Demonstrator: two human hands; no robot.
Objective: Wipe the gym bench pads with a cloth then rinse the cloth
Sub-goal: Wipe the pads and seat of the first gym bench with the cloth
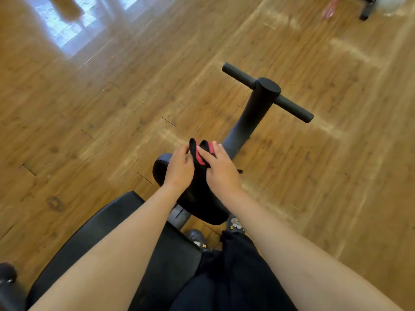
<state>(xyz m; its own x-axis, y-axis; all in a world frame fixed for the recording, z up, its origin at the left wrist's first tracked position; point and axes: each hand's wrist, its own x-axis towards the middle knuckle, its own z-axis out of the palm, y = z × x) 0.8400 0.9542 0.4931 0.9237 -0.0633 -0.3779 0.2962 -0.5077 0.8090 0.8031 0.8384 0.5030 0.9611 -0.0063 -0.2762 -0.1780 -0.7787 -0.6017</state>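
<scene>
Cloth [202,157], black with red edging, is hanging above the far seat pad [160,169]. Left hand [179,168] is pinching one fold and right hand [221,170] is holding the other. Wiping is probably just starting. Next move is calling for pressing it flat on the pad.

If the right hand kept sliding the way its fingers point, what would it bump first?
The black-and-red cloth; the right hand already touches it. Just past that, probably the left hand, though depth is unclear.
</scene>
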